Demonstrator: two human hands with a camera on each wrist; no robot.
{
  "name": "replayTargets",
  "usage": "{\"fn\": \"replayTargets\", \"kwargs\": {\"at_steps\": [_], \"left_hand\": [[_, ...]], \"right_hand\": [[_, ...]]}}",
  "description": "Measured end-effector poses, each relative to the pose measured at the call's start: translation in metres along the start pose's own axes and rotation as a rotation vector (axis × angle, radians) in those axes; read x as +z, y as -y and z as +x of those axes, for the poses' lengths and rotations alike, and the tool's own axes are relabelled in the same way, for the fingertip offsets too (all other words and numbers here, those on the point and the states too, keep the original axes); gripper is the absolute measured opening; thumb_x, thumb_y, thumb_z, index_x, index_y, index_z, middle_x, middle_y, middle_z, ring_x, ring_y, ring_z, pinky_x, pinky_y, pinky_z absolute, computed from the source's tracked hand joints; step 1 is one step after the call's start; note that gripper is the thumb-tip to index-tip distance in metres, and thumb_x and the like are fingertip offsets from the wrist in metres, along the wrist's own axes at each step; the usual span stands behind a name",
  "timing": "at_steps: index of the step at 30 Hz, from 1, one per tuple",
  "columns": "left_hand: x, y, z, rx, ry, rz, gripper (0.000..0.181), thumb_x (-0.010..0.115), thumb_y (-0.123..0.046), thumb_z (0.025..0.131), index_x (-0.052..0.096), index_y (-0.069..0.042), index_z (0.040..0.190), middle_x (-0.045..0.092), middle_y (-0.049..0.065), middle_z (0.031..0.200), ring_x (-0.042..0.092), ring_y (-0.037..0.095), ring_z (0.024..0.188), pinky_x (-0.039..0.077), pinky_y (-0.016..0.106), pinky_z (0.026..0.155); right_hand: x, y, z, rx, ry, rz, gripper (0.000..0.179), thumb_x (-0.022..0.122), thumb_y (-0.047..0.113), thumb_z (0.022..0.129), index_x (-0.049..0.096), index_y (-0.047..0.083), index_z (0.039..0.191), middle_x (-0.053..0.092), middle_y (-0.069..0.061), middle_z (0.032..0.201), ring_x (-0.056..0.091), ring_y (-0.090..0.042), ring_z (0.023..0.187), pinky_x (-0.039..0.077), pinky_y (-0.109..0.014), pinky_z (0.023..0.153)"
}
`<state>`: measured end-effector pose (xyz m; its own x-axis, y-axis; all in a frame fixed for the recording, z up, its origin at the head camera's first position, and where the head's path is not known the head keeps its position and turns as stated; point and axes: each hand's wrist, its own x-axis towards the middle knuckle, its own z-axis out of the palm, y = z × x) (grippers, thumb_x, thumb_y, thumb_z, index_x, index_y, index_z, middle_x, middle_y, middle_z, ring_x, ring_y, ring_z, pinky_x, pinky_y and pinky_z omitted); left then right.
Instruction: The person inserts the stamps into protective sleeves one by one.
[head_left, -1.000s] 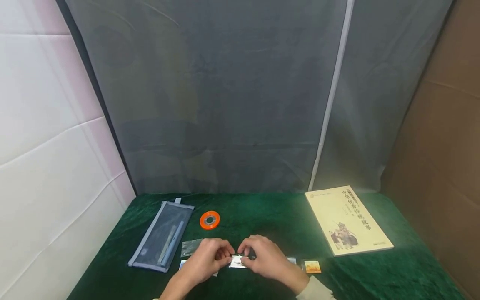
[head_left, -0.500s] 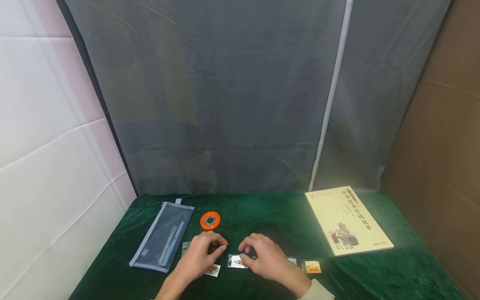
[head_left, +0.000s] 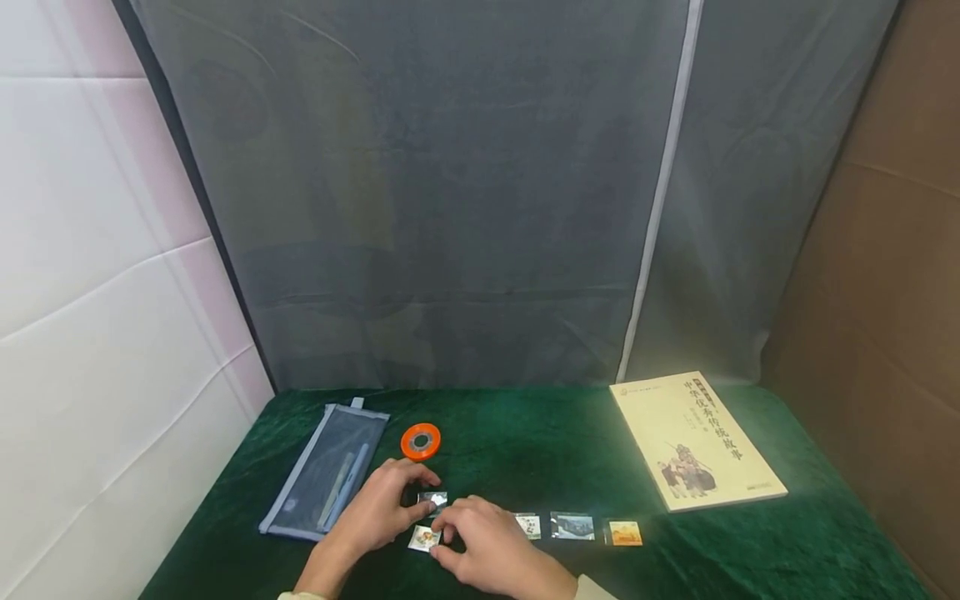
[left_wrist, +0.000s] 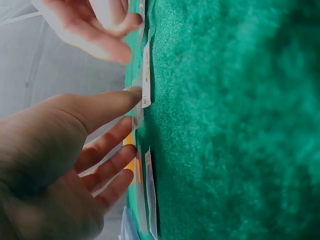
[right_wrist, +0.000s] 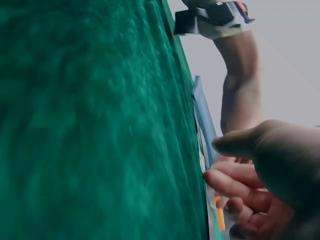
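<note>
My left hand [head_left: 380, 507] holds a small clear plastic sleeve [head_left: 433, 500] at its edge, thumb on it; in the left wrist view the thumb lies against the sleeve [left_wrist: 138, 119], the other fingers spread below. Just in front lies a white stamp-like picture [head_left: 424, 539] with an orange-brown print. My right hand [head_left: 483, 542] is at that picture's right edge, thumb and forefinger parted; the right wrist view shows its fingers [right_wrist: 235, 185] loosely bent. Right of this hand, a sleeved white picture [head_left: 528, 526] shows partly.
A sleeved bluish picture [head_left: 573, 527] and an orange one [head_left: 624, 533] continue the row rightwards. Behind are an orange ring-shaped roll [head_left: 420, 442] and, at left, a blue mesh zip pouch [head_left: 326, 475] with pens. A yellow book [head_left: 697, 442] lies back right on the green cloth [head_left: 525, 433].
My right hand has left the sleeved white picture and moved left to the loose one. My left hand has shifted slightly left and back, and the clear sleeve has come right with its fingers.
</note>
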<state>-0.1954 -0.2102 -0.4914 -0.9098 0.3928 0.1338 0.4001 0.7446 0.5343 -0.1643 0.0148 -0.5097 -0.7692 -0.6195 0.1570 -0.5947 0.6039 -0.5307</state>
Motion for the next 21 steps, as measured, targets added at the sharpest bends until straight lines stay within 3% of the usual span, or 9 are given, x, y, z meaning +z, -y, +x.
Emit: {"fn": "replayTargets", "kwargs": {"at_steps": [4, 10, 15, 21], "left_hand": [[-0.001, 0.001, 0.001, 0.003, 0.023, -0.023, 0.023, 0.09, -0.018, 0.089, 0.08, -0.021, 0.11, 0.077, -0.013, 0.102, 0.066, 0.013, 0.098, 0.055, 0.036, 0.087], [-0.001, 0.002, 0.002, -0.004, 0.031, -0.033, 0.022, 0.088, -0.014, 0.09, 0.08, -0.019, 0.11, 0.076, -0.011, 0.098, 0.064, 0.012, 0.094, 0.052, 0.032, 0.085], [0.0, 0.003, 0.001, 0.011, 0.02, -0.036, 0.023, 0.089, -0.013, 0.089, 0.08, -0.019, 0.109, 0.076, -0.012, 0.098, 0.065, 0.011, 0.094, 0.054, 0.032, 0.086], [0.001, 0.002, 0.002, 0.011, 0.012, -0.042, 0.023, 0.089, -0.013, 0.089, 0.08, -0.019, 0.109, 0.076, -0.011, 0.098, 0.065, 0.011, 0.094, 0.054, 0.031, 0.085]], "right_hand": [[0.01, 0.007, 0.005, 0.044, -0.027, -0.046, 0.021, 0.083, 0.045, 0.095, 0.078, 0.027, 0.104, 0.059, 0.023, 0.083, 0.052, 0.008, 0.082, 0.047, -0.019, 0.066], [0.013, 0.014, 0.008, 0.081, -0.061, -0.09, 0.019, 0.09, 0.041, 0.088, 0.075, 0.032, 0.096, 0.057, 0.023, 0.081, 0.051, 0.007, 0.079, 0.044, -0.019, 0.063], [0.012, 0.014, 0.008, 0.082, -0.07, -0.016, 0.017, 0.087, 0.043, 0.091, 0.075, 0.032, 0.091, 0.059, 0.023, 0.079, 0.05, 0.01, 0.074, 0.043, -0.016, 0.062], [0.012, 0.013, 0.01, 0.114, -0.077, -0.029, 0.017, 0.086, 0.039, 0.093, 0.076, 0.028, 0.1, 0.058, 0.023, 0.073, 0.053, 0.008, 0.069, 0.043, -0.019, 0.06]]}}
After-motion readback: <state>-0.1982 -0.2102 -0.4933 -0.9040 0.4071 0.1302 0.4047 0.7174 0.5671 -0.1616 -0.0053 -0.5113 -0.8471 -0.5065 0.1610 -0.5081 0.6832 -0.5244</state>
